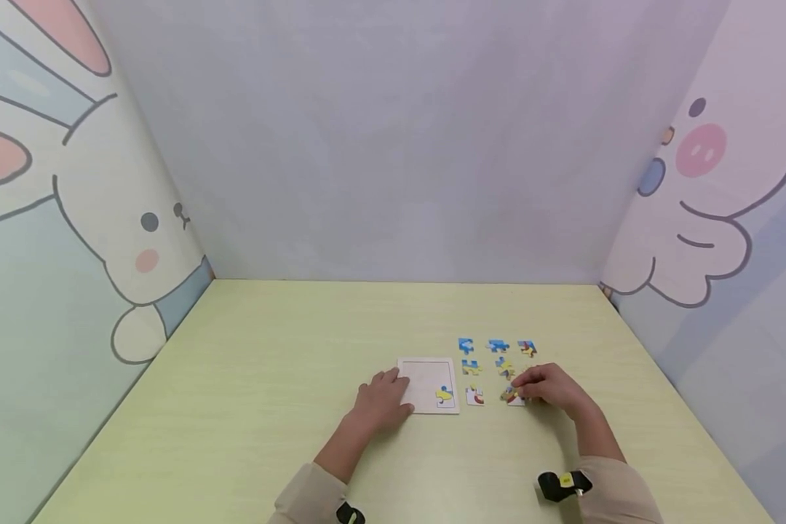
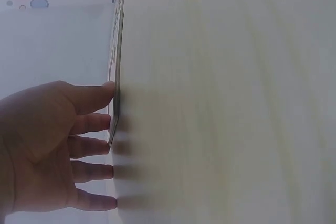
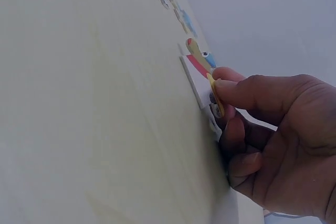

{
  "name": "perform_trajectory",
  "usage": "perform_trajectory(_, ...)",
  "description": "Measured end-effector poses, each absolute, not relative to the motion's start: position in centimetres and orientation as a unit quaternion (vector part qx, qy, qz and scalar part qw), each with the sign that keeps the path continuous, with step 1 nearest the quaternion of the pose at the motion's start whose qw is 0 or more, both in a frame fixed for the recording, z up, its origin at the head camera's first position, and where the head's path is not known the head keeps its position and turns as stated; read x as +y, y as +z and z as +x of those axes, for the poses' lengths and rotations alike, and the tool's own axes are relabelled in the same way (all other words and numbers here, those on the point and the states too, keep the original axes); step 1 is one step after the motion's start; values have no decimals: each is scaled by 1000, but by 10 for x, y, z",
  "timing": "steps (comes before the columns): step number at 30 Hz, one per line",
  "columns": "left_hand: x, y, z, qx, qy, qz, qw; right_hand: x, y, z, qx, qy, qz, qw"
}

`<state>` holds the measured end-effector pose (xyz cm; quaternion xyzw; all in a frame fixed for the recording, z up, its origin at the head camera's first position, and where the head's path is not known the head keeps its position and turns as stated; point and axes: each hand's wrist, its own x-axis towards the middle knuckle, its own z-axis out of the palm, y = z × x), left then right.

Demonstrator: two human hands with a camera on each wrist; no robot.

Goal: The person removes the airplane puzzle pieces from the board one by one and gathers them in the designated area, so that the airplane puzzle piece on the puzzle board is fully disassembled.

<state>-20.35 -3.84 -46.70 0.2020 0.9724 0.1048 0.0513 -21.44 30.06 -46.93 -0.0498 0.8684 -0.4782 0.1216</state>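
My left hand (image 1: pixel 381 402) rests at the left side of a white square puzzle board (image 1: pixel 424 377). Its straight fingertips touch the board and the table, as the left wrist view shows. One yellow-and-blue piece (image 1: pixel 444 397) sits in the board's lower right corner. To the right, my right hand (image 1: pixel 553 387) pinches a thin puzzle piece (image 3: pixel 216 97) between thumb and fingers; its yellow edge shows, and its printed face is mostly hidden. Just beside and below those fingertips lies a white, red and brown piece (image 3: pixel 197 80) on the table.
Loose pieces lie in rows right of the board: a blue corner piece (image 1: pixel 466 346), a blue piece (image 1: pixel 498 346), a multicoloured piece (image 1: pixel 527 348), and several more. Pale walls with cartoon animals enclose the wooden table (image 1: pixel 288 342).
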Motion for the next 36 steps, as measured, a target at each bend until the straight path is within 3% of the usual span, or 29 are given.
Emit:
perform_trajectory(23, -34, -468, -202, 972, 99, 202, 61, 294, -461, -195, 858, -506, 17, 81)
perform_trajectory(36, -36, -460, -205, 971, 104, 206, 70, 261, -454, -186, 835, -545, -58, 46)
